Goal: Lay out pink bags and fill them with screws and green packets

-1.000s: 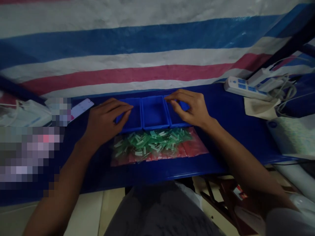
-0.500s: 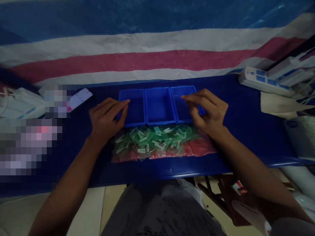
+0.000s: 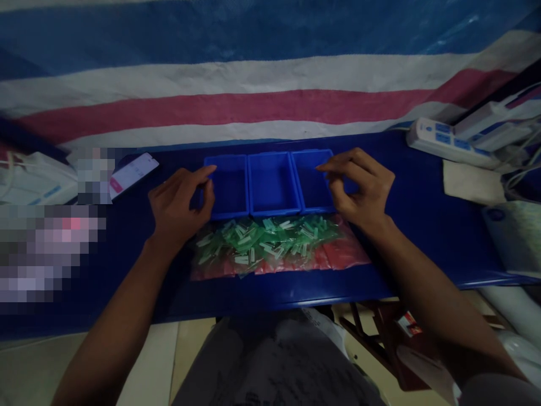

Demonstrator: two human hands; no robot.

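Three shallow blue plastic trays stand side by side: the left tray (image 3: pixel 230 186), the middle tray (image 3: pixel 274 186) and the right tray (image 3: pixel 310 183). My left hand (image 3: pixel 181 200) hovers at the outer edge of the left tray, thumb and forefinger apart, holding nothing. Over the outer side of the right tray is my right hand (image 3: pixel 361 189), its fingers bent and thumb parted from the forefinger, with nothing visible between them. In front of the trays lie green-tinted clear bags (image 3: pixel 270 242) with several small white strips inside. Red bags (image 3: pixel 346 252) show beneath and beside them.
A phone (image 3: pixel 134 173) lies on the blue table (image 3: pixel 270 293) at left. On the right are a white power strip (image 3: pixel 448 141), a beige cloth-like piece (image 3: pixel 473 181) and a dark blue-grey case (image 3: pixel 513 237). A striped sheet (image 3: pixel 270 73) hangs behind the table.
My left hand has shifted slightly left, its thumb and forefinger a little farther apart. My right hand has moved slightly right. The trays and bags remain in place.
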